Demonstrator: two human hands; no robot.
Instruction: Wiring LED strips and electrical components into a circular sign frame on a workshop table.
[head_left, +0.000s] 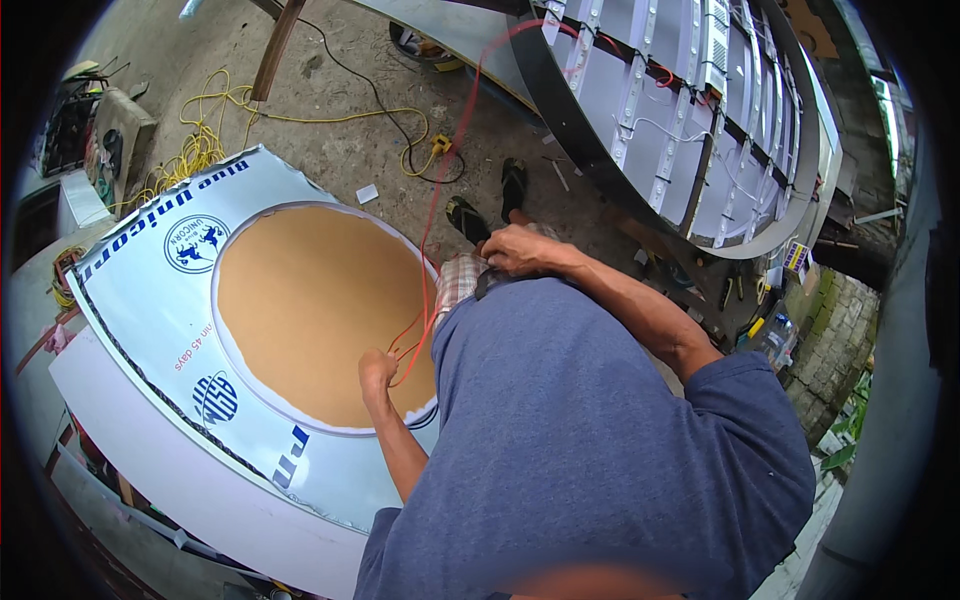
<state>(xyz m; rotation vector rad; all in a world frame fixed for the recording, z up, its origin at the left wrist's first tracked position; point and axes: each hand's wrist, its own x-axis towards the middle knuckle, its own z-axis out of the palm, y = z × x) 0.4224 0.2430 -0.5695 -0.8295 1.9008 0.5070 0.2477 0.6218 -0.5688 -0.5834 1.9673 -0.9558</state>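
My left hand [378, 369] is closed around a loop of thin red wire [429, 218], low over the tan round panel [320, 300]. From there the wire climbs past my shorts to a large round sign frame [560, 130] with a dark rim, fitted inside with rows of white LED strips [634, 85]. At the front of my plaid shorts [459, 285], my right hand [520, 249] is closed with its fingers curled in; whatever they grip, if anything, is hidden. The tan panel lies within a round opening in a light blue printed sheet [190, 290].
A tangled yellow extension cord [205, 140] trails over the concrete floor to a yellow socket [441, 145]. Beside it runs a black cable [375, 95]. Pliers [727, 292] and other small tools lie below the round frame. A wooden post [276, 50] stands at the far left.
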